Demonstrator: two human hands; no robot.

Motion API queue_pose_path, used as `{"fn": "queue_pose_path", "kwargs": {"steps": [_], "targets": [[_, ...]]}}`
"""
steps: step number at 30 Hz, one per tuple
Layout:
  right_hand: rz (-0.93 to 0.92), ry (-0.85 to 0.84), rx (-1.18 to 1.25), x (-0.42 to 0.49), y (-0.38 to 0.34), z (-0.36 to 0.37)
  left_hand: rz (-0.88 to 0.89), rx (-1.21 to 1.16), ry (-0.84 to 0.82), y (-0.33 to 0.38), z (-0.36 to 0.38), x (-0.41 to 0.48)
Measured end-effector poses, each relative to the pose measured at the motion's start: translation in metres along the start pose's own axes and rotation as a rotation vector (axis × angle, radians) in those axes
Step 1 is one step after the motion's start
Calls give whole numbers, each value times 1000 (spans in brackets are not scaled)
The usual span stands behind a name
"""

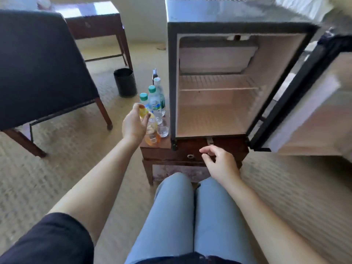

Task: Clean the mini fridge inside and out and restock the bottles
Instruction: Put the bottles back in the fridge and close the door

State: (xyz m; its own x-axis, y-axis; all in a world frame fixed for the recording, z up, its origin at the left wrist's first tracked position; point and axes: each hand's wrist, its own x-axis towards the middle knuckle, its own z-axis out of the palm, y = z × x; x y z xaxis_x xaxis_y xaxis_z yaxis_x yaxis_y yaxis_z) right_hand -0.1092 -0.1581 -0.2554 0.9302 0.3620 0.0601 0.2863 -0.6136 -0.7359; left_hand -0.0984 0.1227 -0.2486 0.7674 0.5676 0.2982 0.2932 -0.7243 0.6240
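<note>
Gripping the yellow-capped orange bottle [152,135] up near its cap, the left hand [134,124] has fingers and thumb curled round the neck, and the bottle hangs tilted over the near left corner of the wooden table [162,151]. Just beyond it, three water bottles [154,105] stand upright in a tight cluster on that same table, two with teal caps and one with a white cap, all just left of the mini fridge [228,14]. Over on the right, the fridge door [304,103] is swung wide open to the right side, and the pale interior shows a wire shelf [219,82] with nothing on it. The right hand [219,162] hovers in front of the table's drawer, fingers loosely curled, holding nothing. Far left of the bottles, a black bin [125,82] sits on the carpet, near a dark padded chair [38,63]. A second wooden table [91,20] stands at the far wall.
</note>
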Motion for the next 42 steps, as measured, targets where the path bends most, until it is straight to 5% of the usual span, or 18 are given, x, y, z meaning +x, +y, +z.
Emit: {"fn": "queue_pose_path", "kwargs": {"steps": [9,16,21,26,37,42], "targets": [[-182,-53,50,-21,-53,-18,286,-324,-209,98,-81,-41],[-108,-15,349,1,-37,-34,367,-635,-392,148,-63,-50],[200,56,187,57,20,-40,337,-264,-395,127,11,-23],[501,127,66,137,88,-43,273,-20,-653,91,104,-3],[598,356,180,248,136,-33,147,-101,-736,66,186,43],[589,334,82,255,150,-31,89,-125,-766,56,204,30]]}}
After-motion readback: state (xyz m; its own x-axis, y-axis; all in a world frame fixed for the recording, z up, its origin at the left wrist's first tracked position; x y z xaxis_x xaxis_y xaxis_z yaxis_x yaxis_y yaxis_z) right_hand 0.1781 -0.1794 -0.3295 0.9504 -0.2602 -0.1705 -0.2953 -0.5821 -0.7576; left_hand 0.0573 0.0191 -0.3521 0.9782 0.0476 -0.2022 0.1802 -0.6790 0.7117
